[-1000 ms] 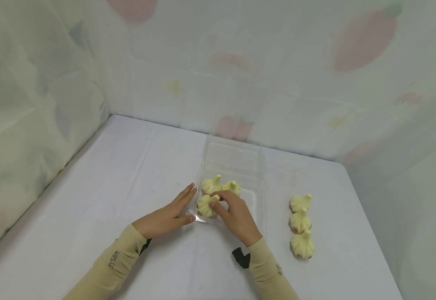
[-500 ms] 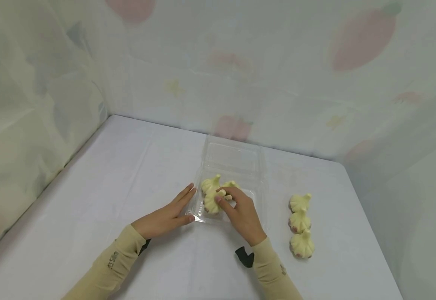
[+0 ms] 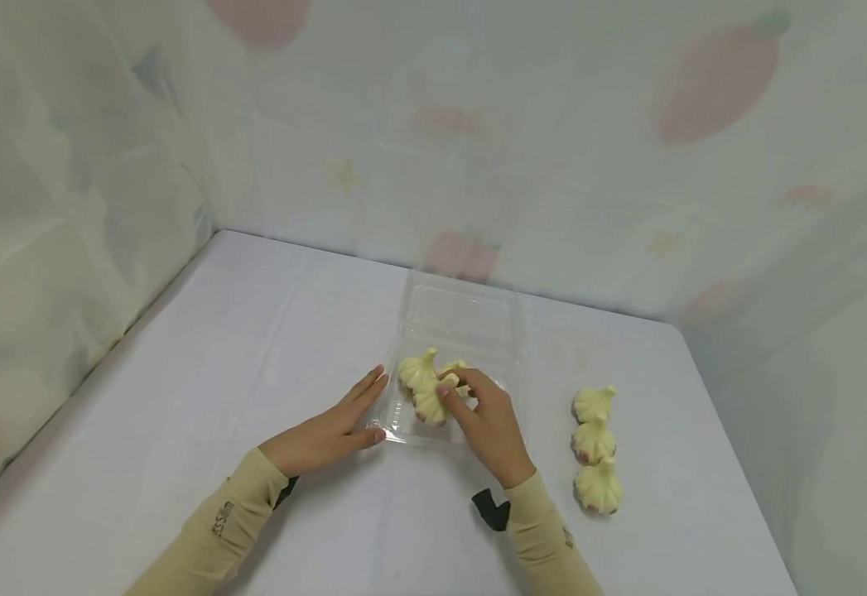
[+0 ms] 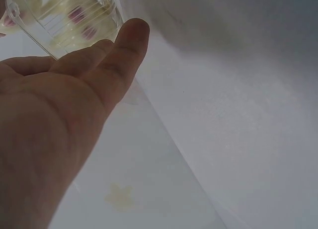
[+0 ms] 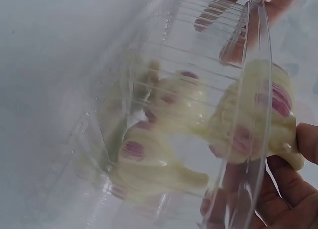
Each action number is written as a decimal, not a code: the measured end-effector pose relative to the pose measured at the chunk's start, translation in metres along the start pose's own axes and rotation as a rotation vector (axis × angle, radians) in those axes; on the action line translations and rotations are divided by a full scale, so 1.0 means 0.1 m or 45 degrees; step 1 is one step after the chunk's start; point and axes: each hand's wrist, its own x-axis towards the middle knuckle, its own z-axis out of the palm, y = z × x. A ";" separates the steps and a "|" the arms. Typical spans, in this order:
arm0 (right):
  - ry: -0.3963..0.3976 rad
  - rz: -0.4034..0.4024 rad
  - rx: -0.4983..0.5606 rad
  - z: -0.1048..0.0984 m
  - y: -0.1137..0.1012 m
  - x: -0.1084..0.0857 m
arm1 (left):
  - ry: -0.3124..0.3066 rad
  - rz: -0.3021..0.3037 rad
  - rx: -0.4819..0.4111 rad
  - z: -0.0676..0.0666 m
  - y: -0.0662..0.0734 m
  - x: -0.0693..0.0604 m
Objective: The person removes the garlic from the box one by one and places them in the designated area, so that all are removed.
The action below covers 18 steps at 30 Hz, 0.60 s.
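A clear plastic clamshell box [image 3: 463,308] lies on the white table with its lid folded back. My right hand [image 3: 494,426] pinches the stem of a garlic bulb [image 3: 429,406] over the box's near part. In the right wrist view, that garlic bulb [image 5: 253,114] is tilted, with purple patches on its skin, seen partly through the clear wall. Two other garlic bulbs [image 5: 144,162] sit inside the box; the farther right one is partly hidden by my right hand in the head view. My left hand [image 3: 325,436], fingers straight, rests against the box's left side.
To the right of the box, a column of three garlic bulbs [image 3: 593,440] lies on the white table [image 3: 314,331]. Pale curtains with fruit prints [image 3: 552,165] stand behind and at both sides. Dark bands show at the wrists.
My right hand has moved the pinched garlic bulb rightward within the box, away from the left wall. The left hand has stayed nearly still.
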 end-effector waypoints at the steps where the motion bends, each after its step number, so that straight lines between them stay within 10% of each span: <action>1: 0.001 0.004 0.000 -0.01 0.00 0.00 | 0.000 0.001 -0.001 0.00 0.00 0.00; 18: 0.049 0.026 -0.006 -0.10 0.01 0.03 | -0.006 -0.006 -0.010 0.00 -0.04 0.01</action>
